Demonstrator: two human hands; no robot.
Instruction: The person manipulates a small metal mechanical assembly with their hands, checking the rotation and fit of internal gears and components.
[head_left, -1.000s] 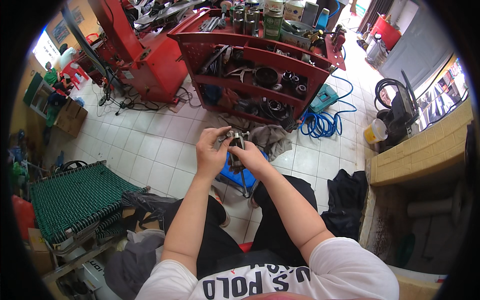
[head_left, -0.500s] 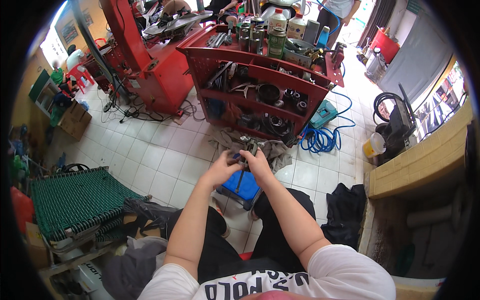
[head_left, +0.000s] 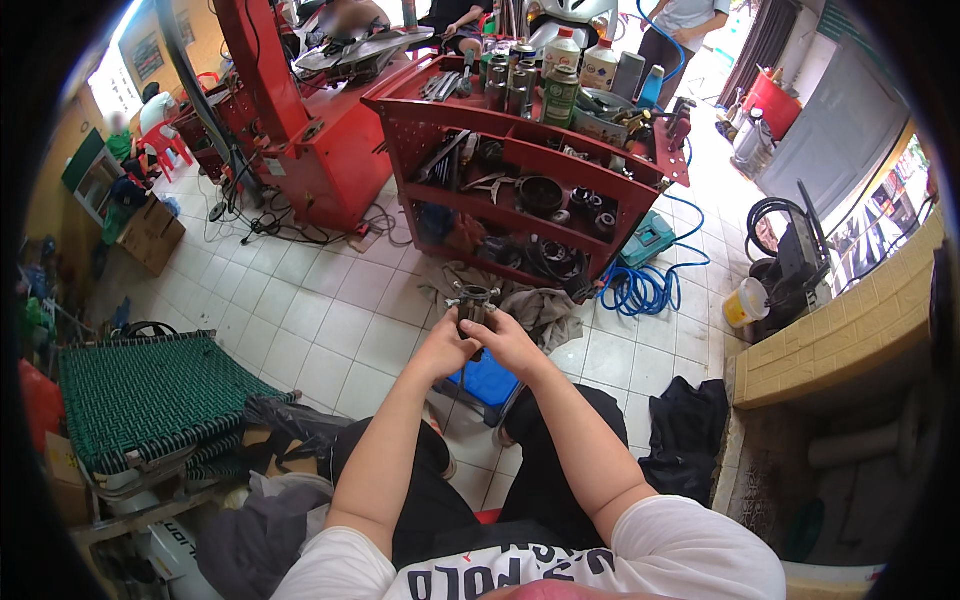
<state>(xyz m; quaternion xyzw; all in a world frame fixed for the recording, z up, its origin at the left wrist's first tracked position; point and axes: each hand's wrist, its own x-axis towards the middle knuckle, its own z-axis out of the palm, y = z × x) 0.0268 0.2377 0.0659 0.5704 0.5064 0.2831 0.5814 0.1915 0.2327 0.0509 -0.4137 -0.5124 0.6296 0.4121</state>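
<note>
Between my knees, both hands grip a greyish metal mechanical part (head_left: 477, 312) with a ring-like top and small bolts or studs sticking out at its sides. Its exact kind I cannot make out. My left hand (head_left: 446, 350) is closed round its left side, and my right hand (head_left: 507, 344) is closed round the right, thumbs close together at the near face. A thin dark rod or hose hangs beneath the hands. Below them stands a small blue stool or box top (head_left: 487, 382). Grey rags (head_left: 545, 312) lie on the floor just beyond; my fingers hide much of the part.
A red tool cart (head_left: 510, 235) with cans, bottles and metal parts stands ahead. Blue air hose (head_left: 640, 290) coils at its right. Green woven folding bed (head_left: 165, 400) is at left, black cloth (head_left: 685, 430) at right. Several people are farther off.
The metal part has been turned so its ring-like top faces up more. Both hands have shifted slightly, closing more round it, and the hanging rod has swung left.
</note>
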